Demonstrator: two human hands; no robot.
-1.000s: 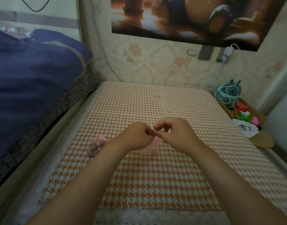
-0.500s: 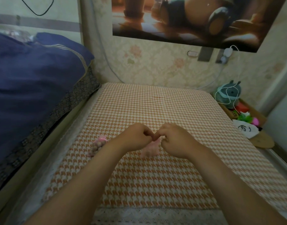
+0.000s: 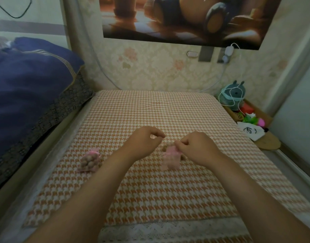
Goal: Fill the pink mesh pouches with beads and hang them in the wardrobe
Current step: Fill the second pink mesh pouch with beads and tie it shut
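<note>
Head view: the right hand (image 3: 197, 149) pinches the gathered top of a pink mesh pouch (image 3: 170, 157), which rests on the houndstooth-covered bench (image 3: 150, 190) between the two hands. The left hand (image 3: 144, 142) hovers just beside it, fingers curled — whether thumb and forefinger nip a drawstring is too fine to tell. A second pouch (image 3: 93, 153) — packed with beads (image 3: 88, 162) — lies near the left forearm.

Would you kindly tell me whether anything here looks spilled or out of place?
Possibly: a few brown beads seem to lie loose on the checked cloth just beside the pink pouch that the right hand pinches, as if spilled, though blurred. The filled pouch further left looks tidy.
</note>
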